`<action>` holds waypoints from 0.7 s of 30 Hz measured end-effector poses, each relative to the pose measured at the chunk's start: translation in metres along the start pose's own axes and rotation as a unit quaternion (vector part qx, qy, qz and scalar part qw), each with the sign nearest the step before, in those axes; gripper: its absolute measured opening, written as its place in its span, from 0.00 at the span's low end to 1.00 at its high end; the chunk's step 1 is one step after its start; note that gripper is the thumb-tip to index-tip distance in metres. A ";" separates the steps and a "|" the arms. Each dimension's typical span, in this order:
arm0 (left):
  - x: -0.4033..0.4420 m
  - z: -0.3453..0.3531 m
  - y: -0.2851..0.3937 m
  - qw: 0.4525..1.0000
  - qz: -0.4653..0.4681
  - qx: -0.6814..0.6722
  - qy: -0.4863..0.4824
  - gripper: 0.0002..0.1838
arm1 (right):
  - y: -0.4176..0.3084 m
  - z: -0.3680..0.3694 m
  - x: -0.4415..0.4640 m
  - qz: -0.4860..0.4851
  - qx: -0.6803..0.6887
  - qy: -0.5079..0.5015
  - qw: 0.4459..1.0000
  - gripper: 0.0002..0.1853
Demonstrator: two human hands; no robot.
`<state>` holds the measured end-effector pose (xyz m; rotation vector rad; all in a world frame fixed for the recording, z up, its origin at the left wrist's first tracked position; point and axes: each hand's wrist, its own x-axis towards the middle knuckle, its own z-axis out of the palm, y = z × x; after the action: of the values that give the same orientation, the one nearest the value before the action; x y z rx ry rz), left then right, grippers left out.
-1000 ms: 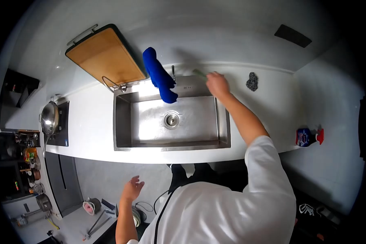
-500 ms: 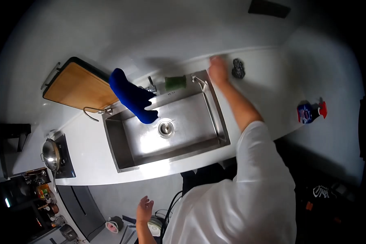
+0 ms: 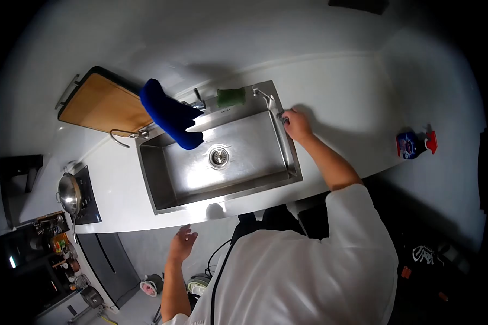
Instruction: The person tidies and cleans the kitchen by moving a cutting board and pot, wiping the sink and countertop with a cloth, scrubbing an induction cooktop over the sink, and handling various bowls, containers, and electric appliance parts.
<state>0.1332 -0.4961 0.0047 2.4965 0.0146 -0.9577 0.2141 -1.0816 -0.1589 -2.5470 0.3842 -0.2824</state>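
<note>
My right hand [image 3: 297, 125] is closed on a dark steel wool scrubber [image 3: 282, 117] at the right rim of the steel sink [image 3: 233, 201]. Only a small part of the scrubber shows past my fingers. My left hand [image 3: 183, 243] hangs in front of the counter edge with its fingers apart, touching nothing. A green sponge [image 3: 231, 97] rests on the sink's back ledge. Next to it, a dark blue piece with a jagged edge [image 3: 169, 115] reaches over the basin from the tap area; its exact kind is unclear.
A wooden cutting board [image 3: 104, 104] leans at the back left, near a thin curved spout [image 3: 122, 137]. A blue spray bottle with a red trigger [image 3: 412, 145] stands at the far right. Further left, a lidded pan [image 3: 69, 193] sits on the hob [image 3: 88, 198].
My right hand has moved from the back of the counter towards the sink's right rim. The scrubber has left its spot on the counter and is in that hand. My left hand has risen slightly.
</note>
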 end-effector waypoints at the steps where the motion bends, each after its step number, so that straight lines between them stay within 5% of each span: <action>1: 0.001 -0.003 0.002 1.000 0.002 0.001 0.000 0.30 | -0.021 -0.005 -0.002 0.005 0.052 -0.031 0.998 0.12; 5: 0.010 -0.005 0.003 1.000 0.004 0.011 -0.008 0.31 | -0.084 0.006 0.034 -0.098 0.119 -0.054 0.987 0.14; 12: -0.029 -0.006 0.006 0.999 -0.037 -0.010 0.011 0.30 | -0.130 0.059 0.153 -0.258 -0.037 0.027 0.965 0.15; 21: -0.073 0.012 -0.050 0.993 -0.110 -0.029 0.029 0.29 | -0.110 0.100 0.173 -0.195 -0.100 -0.034 0.975 0.14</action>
<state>0.0620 -0.4458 0.0226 2.5046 0.3390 -0.9557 0.4269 -1.0008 -0.1612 -2.8104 -0.1272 -0.3113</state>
